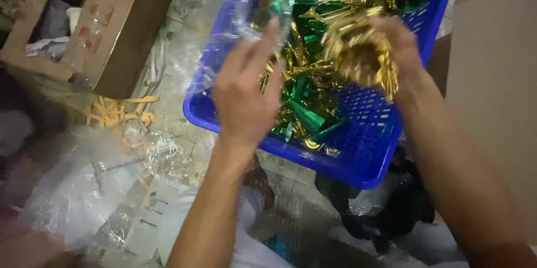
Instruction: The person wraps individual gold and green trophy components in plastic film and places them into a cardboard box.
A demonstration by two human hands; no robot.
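Cardboard box (114, 22): brown, upper left, standing on the tiled floor (291, 175), red printed marks on its side.
Yellow straps (120, 110): a loose tangle on the floor, just beside the box's lower corner.
Clear plastic wrap (84, 181): crumpled sheets heaped at lower left, partly blurred.
Cardboard sheet (495, 94): large, plain, pale brown, filling the right edge.
Black plastic bag (386, 206): dark and crumpled on the floor at lower centre-right, with a bit of clear film on it.

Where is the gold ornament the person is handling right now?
In the head view, upper right of centre: the gold ornament is gripped by the right hand above the blue basket of green and gold pieces, across from the left hand.
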